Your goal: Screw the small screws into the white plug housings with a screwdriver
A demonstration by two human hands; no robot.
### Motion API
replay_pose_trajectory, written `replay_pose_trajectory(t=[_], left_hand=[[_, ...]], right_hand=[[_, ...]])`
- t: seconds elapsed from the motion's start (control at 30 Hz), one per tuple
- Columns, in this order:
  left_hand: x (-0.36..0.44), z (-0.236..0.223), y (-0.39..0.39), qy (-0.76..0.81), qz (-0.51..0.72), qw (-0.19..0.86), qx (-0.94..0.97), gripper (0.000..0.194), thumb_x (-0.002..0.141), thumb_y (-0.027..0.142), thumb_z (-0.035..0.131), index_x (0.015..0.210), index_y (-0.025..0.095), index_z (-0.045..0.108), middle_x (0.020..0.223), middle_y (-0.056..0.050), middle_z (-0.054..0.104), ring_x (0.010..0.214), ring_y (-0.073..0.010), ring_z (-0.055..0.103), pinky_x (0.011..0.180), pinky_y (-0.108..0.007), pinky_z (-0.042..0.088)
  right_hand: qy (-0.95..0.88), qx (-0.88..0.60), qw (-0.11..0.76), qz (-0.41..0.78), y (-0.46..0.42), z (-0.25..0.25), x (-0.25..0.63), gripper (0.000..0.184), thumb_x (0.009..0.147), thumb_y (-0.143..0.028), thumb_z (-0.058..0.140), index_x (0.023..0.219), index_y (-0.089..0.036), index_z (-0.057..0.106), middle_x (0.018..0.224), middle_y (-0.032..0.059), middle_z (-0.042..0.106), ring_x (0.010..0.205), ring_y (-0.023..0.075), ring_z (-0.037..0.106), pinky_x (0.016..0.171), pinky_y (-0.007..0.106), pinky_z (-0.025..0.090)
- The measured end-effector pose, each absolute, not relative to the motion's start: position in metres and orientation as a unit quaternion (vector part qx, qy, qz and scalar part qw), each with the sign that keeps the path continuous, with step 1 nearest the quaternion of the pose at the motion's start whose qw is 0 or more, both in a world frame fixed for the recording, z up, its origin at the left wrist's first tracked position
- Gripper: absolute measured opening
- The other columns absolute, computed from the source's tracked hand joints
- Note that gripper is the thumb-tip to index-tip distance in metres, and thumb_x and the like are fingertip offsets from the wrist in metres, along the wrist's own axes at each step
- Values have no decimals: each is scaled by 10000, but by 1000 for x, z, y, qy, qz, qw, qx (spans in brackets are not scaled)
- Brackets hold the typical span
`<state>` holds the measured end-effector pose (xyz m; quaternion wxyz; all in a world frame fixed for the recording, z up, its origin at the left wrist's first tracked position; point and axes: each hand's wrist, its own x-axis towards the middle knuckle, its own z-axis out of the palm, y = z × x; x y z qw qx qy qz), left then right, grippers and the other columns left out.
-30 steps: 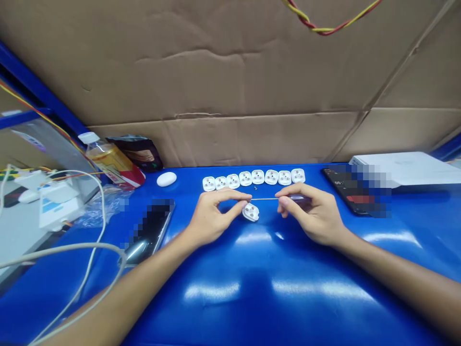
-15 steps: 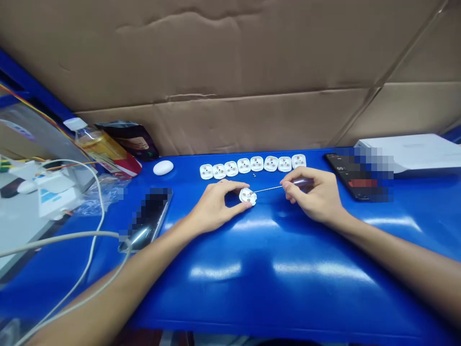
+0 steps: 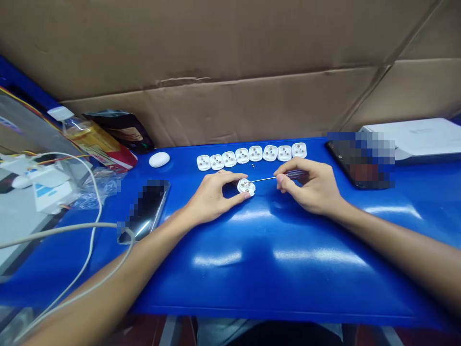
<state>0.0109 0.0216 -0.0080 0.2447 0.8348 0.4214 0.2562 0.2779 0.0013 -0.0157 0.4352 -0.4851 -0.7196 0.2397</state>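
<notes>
My left hand (image 3: pixel 218 196) pinches a round white plug part (image 3: pixel 246 189) by its edge, thumb below and fingers above. Small brass-coloured terminals show on its upturned face. A screwdriver (image 3: pixel 264 179) with a thin metal shaft and a clear purplish handle is gripped in my right hand (image 3: pixel 309 185), its handle partly hidden by the fingers. The shaft points left, and its tip lies over the upper part of the plug part; exact contact is too small to tell. Beyond both hands, a row of several similar white plug parts (image 3: pixel 255 153) lies with terminals facing up.
A tiny metal piece (image 3: pixel 253 166) lies before the row. Left are a white oval case (image 3: pixel 159 159), a phone (image 3: pixel 146 211), a bottle (image 3: pixel 95 144) and a looping cable (image 3: pixel 94 230). On the right are another phone (image 3: pixel 351 163) and a white box (image 3: pixel 418 142). Cardboard (image 3: pixel 230 105) stands behind.
The screwdriver tip has shifted left across the face of the plug part, and my right hand has moved slightly left with it. The whole view has tilted, moving the table things upward.
</notes>
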Motion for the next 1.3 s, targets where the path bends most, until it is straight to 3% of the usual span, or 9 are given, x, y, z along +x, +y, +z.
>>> replay_pose_trajectory(t=[0.73, 1.17, 1.3], left_hand=[[7, -15, 24, 383, 289, 224, 849, 439, 948, 440, 786, 1313, 196, 780, 1271, -75, 806, 1168, -278, 759, 1016, -379, 583], [7, -16, 25, 368, 318, 244, 839, 417, 922, 369, 828, 1289, 173, 795, 1063, -77, 820, 944, -223, 758, 862, -339, 594], [8, -15, 25, 373, 326, 243, 834, 415, 910, 354, 831, 1275, 159, 802, 990, -66, 805, 852, -193, 730, 816, -317, 588]], right_hand=[[-741, -449, 444, 227, 4, -18, 276, 42, 929, -209, 725, 902, -237, 740, 823, 15, 781, 704, 185, 736, 670, 333, 597], [-736, -434, 458, 244, 2, -18, 276, 51, 958, -235, 724, 908, -240, 722, 752, -10, 745, 594, 153, 698, 646, 316, 607], [-741, -419, 465, 242, 1, -19, 276, 22, 963, -224, 702, 972, -243, 708, 819, 6, 769, 623, 156, 716, 649, 308, 610]])
